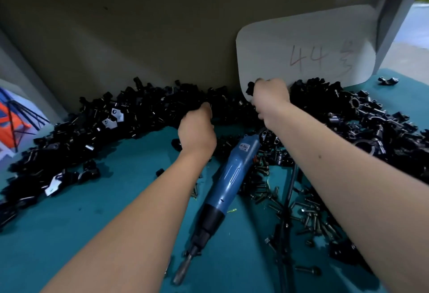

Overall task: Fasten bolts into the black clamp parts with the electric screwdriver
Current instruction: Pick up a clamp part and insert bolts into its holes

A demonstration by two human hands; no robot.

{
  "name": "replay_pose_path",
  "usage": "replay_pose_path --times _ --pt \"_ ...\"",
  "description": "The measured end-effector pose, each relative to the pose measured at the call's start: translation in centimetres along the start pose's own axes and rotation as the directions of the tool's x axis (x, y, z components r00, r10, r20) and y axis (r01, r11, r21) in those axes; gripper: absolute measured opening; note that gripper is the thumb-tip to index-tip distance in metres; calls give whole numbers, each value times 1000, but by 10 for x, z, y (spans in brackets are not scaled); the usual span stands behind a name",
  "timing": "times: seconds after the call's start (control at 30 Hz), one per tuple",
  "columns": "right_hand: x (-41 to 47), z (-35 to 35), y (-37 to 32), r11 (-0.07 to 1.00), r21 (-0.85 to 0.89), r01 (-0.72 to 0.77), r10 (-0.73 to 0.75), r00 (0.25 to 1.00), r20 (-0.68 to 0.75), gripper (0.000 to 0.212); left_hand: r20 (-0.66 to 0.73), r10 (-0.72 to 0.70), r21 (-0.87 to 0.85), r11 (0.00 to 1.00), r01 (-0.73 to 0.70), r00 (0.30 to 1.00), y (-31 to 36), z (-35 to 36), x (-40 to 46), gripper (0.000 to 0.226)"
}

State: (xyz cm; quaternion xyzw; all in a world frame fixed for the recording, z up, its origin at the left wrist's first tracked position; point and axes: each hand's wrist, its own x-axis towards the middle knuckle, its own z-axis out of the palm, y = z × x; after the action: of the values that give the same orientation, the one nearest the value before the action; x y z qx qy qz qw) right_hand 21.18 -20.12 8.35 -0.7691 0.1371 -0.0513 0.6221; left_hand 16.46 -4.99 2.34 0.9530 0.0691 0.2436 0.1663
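Your right hand pinches a black clamp part at the back of the heap of clamp parts, just in front of the white card handwritten "44". Your left hand reaches into the same heap with fingers curled; whether they hold anything cannot be told. The blue electric screwdriver lies on the teal table between your forearms, its small label unreadable, with loose bolts scattered to its right.

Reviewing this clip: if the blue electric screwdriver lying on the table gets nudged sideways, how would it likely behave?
The electric screwdriver has a rounded barrel lying flat on the teal table, so it would probably roll a little. Its black cord trails off the rear and may drag or tug it back. It looks rigid and likely fairly heavy.
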Motion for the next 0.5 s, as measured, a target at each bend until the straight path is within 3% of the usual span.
replay_pose_path --times 0.07,0.1,0.13,0.2,0.27,0.33,0.43,0.5 --pt "-31 -4 5 979 195 -61 44 995 89 22 -54 -102 -243 966 86 993 1 -12 -11 20" --pt "-46 -8 9 957 278 -79 40 989 144 22 -56 -181 -408 902 143 982 3 -17 -16 19" --pt "-63 -12 13 927 361 -102 29 979 202 22 -22 -272 -577 789 210 962 4 -24 -24 19" --pt "-90 -22 23 890 451 -74 -66 956 286 23 139 -422 -836 436 335 896 7 -35 -43 16" --pt "-110 -30 38 934 343 101 -215 925 313 20 305 -456 -912 112 394 836 5 -46 -64 16" --pt "-124 -34 52 952 219 216 -284 888 361 19 395 -416 -909 -51 413 819 -3 -58 -87 12" --pt "-133 -36 63 954 184 238 -294 864 409 25 467 -340 -884 -191 426 816 -16 -70 -112 9" --pt "-135 -36 66 915 109 388 -401 845 355 32 477 -301 -879 -185 440 826 -19 -74 -123 17"
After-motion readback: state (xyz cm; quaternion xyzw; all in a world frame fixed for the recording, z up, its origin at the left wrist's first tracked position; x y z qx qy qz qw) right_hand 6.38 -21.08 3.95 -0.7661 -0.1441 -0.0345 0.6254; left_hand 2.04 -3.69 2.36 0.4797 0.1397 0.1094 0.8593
